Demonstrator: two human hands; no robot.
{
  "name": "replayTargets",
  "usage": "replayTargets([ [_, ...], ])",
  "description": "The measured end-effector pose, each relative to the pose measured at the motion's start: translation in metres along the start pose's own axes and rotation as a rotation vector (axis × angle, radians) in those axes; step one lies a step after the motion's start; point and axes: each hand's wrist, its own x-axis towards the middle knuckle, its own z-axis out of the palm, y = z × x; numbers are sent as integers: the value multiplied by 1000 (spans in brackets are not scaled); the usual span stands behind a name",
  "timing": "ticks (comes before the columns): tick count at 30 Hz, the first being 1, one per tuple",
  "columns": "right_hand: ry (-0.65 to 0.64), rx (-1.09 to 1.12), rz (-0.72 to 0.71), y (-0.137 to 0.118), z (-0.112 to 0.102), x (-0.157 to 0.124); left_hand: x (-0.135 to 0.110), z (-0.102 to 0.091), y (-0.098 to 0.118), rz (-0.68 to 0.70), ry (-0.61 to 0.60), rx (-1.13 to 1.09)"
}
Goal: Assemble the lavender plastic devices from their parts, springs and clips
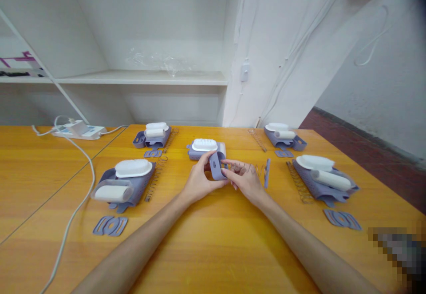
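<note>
My left hand [199, 176] is closed around a small grey-purple plastic housing [216, 166] with a hole in its face, held tilted above the middle of the table. At the housing's open side, my right hand [245, 179] has its fingers closed on a thin metal coil spring [248, 167], with fingertips touching the housing. Part of the spring is hidden by the fingers. Just right of that hand a grey-purple plate [267, 172] shows edge-on; whether it joins the spring I cannot tell. Behind the hands sits a grey-purple base with a white brush [204, 145] on top.
Similar sets with white brushes [133, 168] [314, 162] and white rolls [331, 180] lie to both sides. Beside them are loose springs [156, 178] and slotted plates [110, 226]. A power strip [79, 130] and its white cable [78, 214] run along the left.
</note>
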Motion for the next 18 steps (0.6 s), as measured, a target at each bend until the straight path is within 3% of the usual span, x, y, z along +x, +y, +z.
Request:
replayTargets([
  [3, -18, 103, -53, 2, -7, 5, 8, -9, 2, 15, 33, -93],
  [5, 54, 27, -122, 4, -12, 13, 16, -21, 4, 3, 92, -137],
  [8, 145, -322, -296, 11, -13, 33, 27, -43, 4, -39, 196, -148],
  [11, 95, -673, -413, 17, -3, 59, 35, -65, 3, -81, 286, -60],
  [14, 4, -868, -346, 20, 8, 81, 39, -83, 0, -120, 303, 36],
  [18, -70, -975, -181, 17, 2, 88, 40, -103, -2, -192, 164, 141],
])
